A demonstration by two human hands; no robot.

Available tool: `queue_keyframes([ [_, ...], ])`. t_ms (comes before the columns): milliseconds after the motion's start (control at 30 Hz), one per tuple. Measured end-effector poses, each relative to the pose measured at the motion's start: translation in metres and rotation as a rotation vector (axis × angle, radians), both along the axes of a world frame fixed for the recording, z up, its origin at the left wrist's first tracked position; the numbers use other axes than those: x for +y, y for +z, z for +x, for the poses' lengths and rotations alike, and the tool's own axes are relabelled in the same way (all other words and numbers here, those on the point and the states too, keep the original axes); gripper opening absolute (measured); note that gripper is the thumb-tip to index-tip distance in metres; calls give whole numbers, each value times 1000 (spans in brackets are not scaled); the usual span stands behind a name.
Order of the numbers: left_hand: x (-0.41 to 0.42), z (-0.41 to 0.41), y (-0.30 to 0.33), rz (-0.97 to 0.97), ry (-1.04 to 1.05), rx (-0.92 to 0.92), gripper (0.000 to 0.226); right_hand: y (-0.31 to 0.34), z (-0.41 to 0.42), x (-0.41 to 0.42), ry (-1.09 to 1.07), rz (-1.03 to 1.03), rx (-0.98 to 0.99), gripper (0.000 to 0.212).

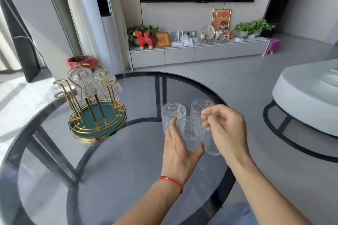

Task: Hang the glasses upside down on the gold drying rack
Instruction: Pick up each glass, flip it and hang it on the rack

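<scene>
The left hand cups the nearest glass between thumb and fingers; right-hand fingers curl loosely above it.

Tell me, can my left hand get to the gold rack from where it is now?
Probably yes. The left hand is wrapped around the front glass, and the glass tabletop between it and the gold rack looks bare, so nothing blocks the way.

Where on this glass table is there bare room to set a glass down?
Bare: the near table between the rack and the left hand, and the strip behind the glasses. Crowded: the cluster under both hands, right hand included.
</scene>
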State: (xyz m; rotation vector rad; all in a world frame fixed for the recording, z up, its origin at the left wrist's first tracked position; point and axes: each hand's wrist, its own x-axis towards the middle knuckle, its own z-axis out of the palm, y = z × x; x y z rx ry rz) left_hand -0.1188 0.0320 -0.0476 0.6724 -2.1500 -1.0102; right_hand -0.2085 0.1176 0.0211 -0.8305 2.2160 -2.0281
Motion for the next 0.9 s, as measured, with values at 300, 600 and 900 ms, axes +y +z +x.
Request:
queue_keyframes([
  [300,-18,25,14,-21,-24,-84,81,1,5,-5,52,33,40,37],
  [600,-96,110,43,244,-121,-128,64,1,36,-17,413,126,-48,18],
  [900,-130,130,36,753,-90,220,74,-23,88,-85,620,242,-514,43],
])
